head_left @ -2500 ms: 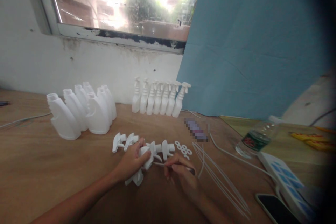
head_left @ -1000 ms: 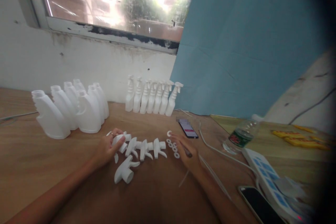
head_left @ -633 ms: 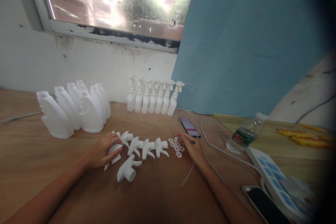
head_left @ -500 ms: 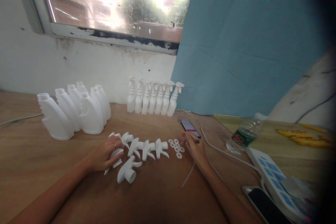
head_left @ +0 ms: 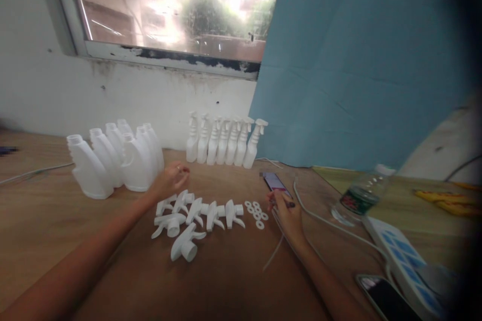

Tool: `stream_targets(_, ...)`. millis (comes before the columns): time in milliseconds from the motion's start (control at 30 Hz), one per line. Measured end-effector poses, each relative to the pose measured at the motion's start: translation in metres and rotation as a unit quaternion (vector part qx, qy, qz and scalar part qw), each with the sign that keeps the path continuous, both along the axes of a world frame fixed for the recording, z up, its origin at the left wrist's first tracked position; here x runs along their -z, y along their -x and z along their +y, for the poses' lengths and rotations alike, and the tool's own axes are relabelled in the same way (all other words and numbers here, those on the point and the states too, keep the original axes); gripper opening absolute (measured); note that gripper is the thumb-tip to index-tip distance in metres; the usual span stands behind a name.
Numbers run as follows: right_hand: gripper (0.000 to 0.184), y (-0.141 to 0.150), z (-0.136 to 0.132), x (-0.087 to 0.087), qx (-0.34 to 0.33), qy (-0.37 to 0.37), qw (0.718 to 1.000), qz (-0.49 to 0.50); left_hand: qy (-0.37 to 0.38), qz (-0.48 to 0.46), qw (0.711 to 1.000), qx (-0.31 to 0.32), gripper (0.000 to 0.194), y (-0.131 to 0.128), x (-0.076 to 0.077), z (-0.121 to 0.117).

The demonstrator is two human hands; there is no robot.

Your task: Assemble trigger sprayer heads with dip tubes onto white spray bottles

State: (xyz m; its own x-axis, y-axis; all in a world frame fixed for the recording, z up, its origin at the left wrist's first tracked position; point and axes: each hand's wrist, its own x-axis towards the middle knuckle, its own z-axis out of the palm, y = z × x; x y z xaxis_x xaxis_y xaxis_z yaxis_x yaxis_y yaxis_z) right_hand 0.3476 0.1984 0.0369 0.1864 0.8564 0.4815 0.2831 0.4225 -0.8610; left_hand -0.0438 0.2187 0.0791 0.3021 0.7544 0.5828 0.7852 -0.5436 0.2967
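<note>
My left hand hovers behind the white trigger spray heads, its fingers loosely bent and apart, with nothing visible in them. Several spray heads lie in a row below it. In front of that row another head rests with its round collar facing me. My right hand is closed beside a phone with a lit screen; whatever its fingers pinch is too small to make out. Small white ring washers lie just left of it. A thin pale tube shows by the wrist.
White bottles without tops stand at the left. Several slim spray bottles line the wall. At the right are a clear drink bottle, a power strip, a white cable and a dark-screened phone.
My left hand has lifted off the spray heads and moved up and right, uncovering one that lies on the table. My right hand stays by the phone. The view has shifted slightly.
</note>
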Motion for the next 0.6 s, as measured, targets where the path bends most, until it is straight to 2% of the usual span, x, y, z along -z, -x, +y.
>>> stream_targets(67, 0.040, 0.002, -0.004, -0.003, 0.001, 0.001, 1.000, -0.013, -0.001, -0.017, 0.999, -0.047, 0.022, -0.006, -0.010, 0.040)
stream_targets(167, 0.041, 0.007, -0.010, -0.009, 0.005, 0.004, 0.999, -0.042, 0.010, -0.045, 0.990, -0.130, 0.039, -0.015, -0.022, 0.098)
stream_targets(300, 0.042, 0.011, -0.017, -0.015, 0.000, 0.005, 0.996, -0.089, 0.039, -0.076, 0.976, -0.200, 0.059, -0.023, -0.031, 0.153)
stream_targets(433, 0.039, 0.011, -0.021, -0.016, 0.000, 0.003, 0.996, -0.087, 0.057, -0.085, 0.972, -0.209, 0.062, -0.030, -0.036, 0.179)
stream_targets(600, 0.040, 0.013, -0.023, -0.014, -0.008, -0.007, 0.995, -0.102, 0.054, -0.092, 0.968, -0.227, 0.067, -0.025, -0.036, 0.180)
